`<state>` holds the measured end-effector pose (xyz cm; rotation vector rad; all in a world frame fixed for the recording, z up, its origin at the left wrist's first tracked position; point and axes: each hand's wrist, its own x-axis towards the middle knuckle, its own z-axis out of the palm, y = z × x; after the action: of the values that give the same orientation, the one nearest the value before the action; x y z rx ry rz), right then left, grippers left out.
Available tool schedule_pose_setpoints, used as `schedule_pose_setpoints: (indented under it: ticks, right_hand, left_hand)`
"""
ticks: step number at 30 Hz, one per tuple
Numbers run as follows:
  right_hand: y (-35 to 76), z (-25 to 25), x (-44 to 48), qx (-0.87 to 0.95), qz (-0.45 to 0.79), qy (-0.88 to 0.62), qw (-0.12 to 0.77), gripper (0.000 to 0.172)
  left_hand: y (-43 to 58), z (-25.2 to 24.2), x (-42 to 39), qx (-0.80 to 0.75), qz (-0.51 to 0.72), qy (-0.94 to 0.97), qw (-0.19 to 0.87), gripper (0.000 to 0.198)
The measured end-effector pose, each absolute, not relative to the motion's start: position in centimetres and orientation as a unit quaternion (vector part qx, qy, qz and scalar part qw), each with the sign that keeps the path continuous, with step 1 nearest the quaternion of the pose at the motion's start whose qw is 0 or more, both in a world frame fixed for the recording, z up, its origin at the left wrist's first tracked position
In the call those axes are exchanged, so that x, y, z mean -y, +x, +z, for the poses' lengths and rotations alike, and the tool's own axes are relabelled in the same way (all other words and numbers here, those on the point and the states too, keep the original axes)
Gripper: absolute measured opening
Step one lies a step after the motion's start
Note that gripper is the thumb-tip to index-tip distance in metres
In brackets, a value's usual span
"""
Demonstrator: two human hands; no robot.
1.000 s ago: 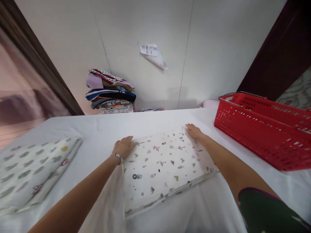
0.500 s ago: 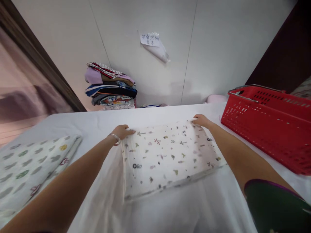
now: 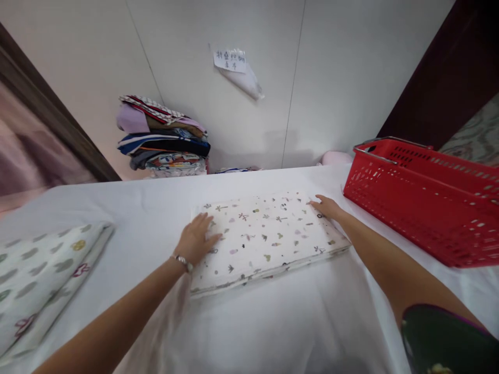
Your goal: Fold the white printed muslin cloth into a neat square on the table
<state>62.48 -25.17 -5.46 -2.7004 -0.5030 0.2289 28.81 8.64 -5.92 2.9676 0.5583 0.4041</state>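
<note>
A white cloth [image 3: 265,234] printed with small palm trees, flamingos and other figures lies folded in a flat rectangle on the white-covered table [image 3: 273,332]. My left hand [image 3: 197,238] rests on its left edge, fingers spread, with a bracelet at the wrist. At the far right corner, my right hand [image 3: 325,206] touches the cloth's edge with its fingers stretched out. Neither hand grips the fabric. Several layers show along the near fold.
Another folded cloth [image 3: 47,270] with grey and green spots lies at the left. A red perforated basket [image 3: 421,208] with a metal handle stands at the right. Folded fabrics [image 3: 163,137] are stacked behind the table, against the wall with a paper note [image 3: 230,61].
The cloth's far edge was pinched at both corners; now the cloth lies flat. My left hand has slid nearer and spread on it, my right fingers have let go. The view has shifted slightly.
</note>
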Motion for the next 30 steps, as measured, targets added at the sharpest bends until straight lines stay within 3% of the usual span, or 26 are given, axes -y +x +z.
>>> schedule_pose_setpoints:
  ticks: [6, 10, 15, 22, 26, 30]
  right_hand:
    - [56.4, -4.8, 30.3, 0.149, 0.107, -0.959, 0.214, 0.062]
    - [53.1, -4.1, 32.5, 0.077, 0.174, -0.931, 0.31, 0.063]
    - [51.5, -4.4, 33.1, 0.029, 0.204, -0.909, 0.363, 0.065]
    - [49.3, -3.3, 34.9, 0.057, 0.188, -0.89, 0.41, 0.061]
    - [46.0, -3.5, 37.3, 0.128, 0.173, -0.903, 0.371, 0.067]
    - [44.2, -6.7, 39.2, 0.17, 0.122, -0.95, 0.232, 0.069]
  left_hand:
    - [21.2, -7.5, -1.9, -0.051, 0.169, 0.984, 0.026, 0.056]
    - [18.7, -7.5, -1.1, -0.021, 0.183, 0.983, -0.017, 0.057]
    - [18.7, -6.0, -0.5, -0.018, 0.169, 0.985, -0.041, 0.045]
    - [18.2, -3.7, -0.6, -0.026, 0.15, 0.988, -0.028, 0.045]
    - [15.2, -3.4, -1.1, -0.009, 0.177, 0.984, -0.022, 0.043]
    - [12.5, -5.4, -0.8, 0.008, 0.128, 0.991, 0.023, 0.047]
